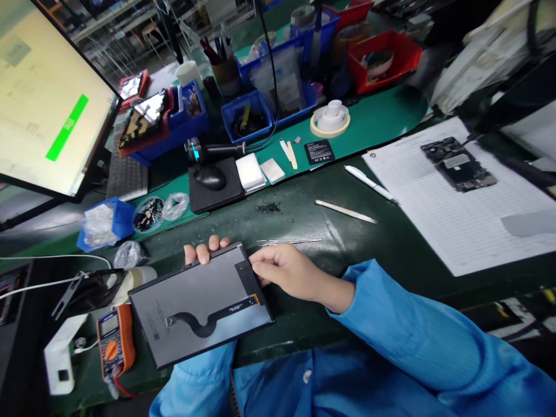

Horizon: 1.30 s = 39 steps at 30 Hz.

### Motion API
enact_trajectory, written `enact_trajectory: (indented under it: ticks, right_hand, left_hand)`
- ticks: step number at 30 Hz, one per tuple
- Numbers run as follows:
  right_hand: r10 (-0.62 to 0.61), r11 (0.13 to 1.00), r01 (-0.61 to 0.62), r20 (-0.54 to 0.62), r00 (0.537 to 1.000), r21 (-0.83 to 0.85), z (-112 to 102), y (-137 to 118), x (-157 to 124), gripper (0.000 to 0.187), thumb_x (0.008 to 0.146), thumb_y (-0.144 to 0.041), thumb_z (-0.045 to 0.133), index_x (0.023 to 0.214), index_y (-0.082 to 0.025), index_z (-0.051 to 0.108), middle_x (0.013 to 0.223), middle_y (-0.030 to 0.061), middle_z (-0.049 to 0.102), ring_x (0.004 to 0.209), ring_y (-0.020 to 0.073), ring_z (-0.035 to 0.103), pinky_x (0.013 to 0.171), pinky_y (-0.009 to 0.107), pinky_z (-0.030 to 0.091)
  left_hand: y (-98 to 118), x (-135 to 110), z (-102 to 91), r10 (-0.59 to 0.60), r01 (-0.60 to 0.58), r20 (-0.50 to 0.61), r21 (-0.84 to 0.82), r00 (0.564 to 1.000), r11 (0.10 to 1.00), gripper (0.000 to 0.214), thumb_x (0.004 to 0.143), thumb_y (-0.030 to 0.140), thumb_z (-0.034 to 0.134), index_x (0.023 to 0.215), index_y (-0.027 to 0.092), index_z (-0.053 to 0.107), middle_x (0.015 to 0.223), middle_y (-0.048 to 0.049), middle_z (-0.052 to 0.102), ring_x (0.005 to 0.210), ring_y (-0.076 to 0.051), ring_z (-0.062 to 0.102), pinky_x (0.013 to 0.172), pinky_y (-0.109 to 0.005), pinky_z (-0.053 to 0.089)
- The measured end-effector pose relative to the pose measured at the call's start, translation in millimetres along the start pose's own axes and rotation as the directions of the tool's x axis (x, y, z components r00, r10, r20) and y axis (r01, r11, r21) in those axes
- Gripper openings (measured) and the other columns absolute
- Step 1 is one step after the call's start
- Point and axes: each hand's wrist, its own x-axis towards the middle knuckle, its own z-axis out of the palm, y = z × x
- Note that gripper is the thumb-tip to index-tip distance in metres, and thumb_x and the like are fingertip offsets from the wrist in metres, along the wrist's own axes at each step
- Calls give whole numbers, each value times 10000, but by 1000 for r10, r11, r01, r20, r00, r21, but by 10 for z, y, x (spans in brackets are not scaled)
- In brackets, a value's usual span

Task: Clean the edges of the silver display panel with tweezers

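A tablet screen (195,284) lies back side up and tilted above the green bench, its black curved flex cable (202,325) showing. My left hand (203,252) holds it from beneath; the fingertips curl over the far edge, and the palm is hidden under the panel. At the right edge, my right hand (289,269) has thumb and forefinger pinched together on the screen's border. Just beyond that hand lie thin metal tweezers (289,241) on the bench. Left of the screen is an orange multimeter (115,341).
A monitor (52,87) stands at left. Across the back are blue bins (247,116), a red bin (384,61), a scanner (215,152) and a mouse (211,177). A pen (369,183), a stick (345,212) and paper (417,226) bearing a circuit board (458,165) lie right.
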Motion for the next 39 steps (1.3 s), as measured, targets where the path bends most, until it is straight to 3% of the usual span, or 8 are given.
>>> enact_trajectory:
  ticks: [3, 6, 12, 18, 22, 25, 31, 39]
  right_hand:
    - [53, 998, -53, 7, 999, 15, -14, -26, 5, 73, 852, -208, 645, 857, -164, 702, 723, -6, 712, 687, 128, 676, 686, 279, 584]
    - [118, 992, -119, 26, 993, 52, -19, -57, 7, 58, 871, -197, 641, 875, -160, 686, 743, 4, 726, 720, 140, 702, 701, 295, 600]
    - [9, 975, -13, -18, 1000, -223, -64, -64, 7, 103, 899, -184, 607, 845, -151, 688, 700, 0, 702, 641, 118, 647, 619, 250, 524]
    - [-3, 953, 0, -12, 1000, -303, -106, -8, 24, 107, 877, -170, 593, 857, -160, 698, 719, 7, 720, 657, 133, 663, 598, 246, 497]
    - [-93, 870, 43, -78, 993, -491, -114, 40, 14, 78, 839, -182, 624, 792, -180, 687, 709, -6, 717, 617, 124, 636, 557, 235, 448]
    - [-191, 784, 74, -125, 974, -617, -86, 58, -1, 68, 782, -139, 648, 741, -192, 658, 671, -32, 688, 587, 107, 602, 546, 223, 408]
    - [-393, 648, 127, -187, 901, -751, 7, 104, -25, 126, 720, -77, 628, 685, -194, 598, 604, -49, 618, 544, 100, 545, 550, 227, 367]
    - [-478, 608, 209, -143, 867, -766, -3, 144, -24, 128, 715, -78, 594, 695, -201, 572, 616, -50, 600, 545, 100, 533, 553, 225, 360]
  left_hand:
    - [-27, 17, 0, 33, -33, -5, -194, 999, 981, 534, 1027, 453, 422, 584, 163, 356, 757, -1, 423, 832, -129, 526, 861, -253, 516]
    - [-29, 31, -4, 31, -33, -11, -230, 999, 973, 534, 1005, 448, 479, 566, 162, 377, 751, -1, 443, 818, -127, 545, 837, -255, 533]
    - [45, -46, 65, 34, -24, 78, -127, 996, 992, 515, 1024, 434, 472, 581, 173, 459, 816, -10, 538, 879, -145, 582, 872, -287, 544]
    - [65, -71, 122, 55, -53, 20, -81, 998, 995, 560, 1058, 414, 376, 558, 168, 436, 782, -7, 531, 860, -135, 585, 883, -281, 526]
    - [34, -22, 126, 85, -83, 61, -35, 994, 996, 577, 1036, 436, 416, 528, 162, 426, 754, -10, 547, 819, -136, 604, 861, -283, 528]
    - [-5, -10, 143, 189, -190, 88, -4, 978, 982, 574, 1042, 411, 408, 523, 175, 474, 719, -14, 541, 799, -135, 604, 860, -276, 530]
    - [-105, -8, 92, 283, -281, 182, -38, 942, 959, 526, 1054, 384, 393, 633, 194, 645, 759, -24, 574, 841, -148, 618, 881, -294, 525]
    - [-52, -9, 140, 255, -255, 27, 3, 967, 967, 563, 1037, 383, 397, 515, 173, 430, 640, 0, 431, 762, -138, 558, 823, -283, 512]
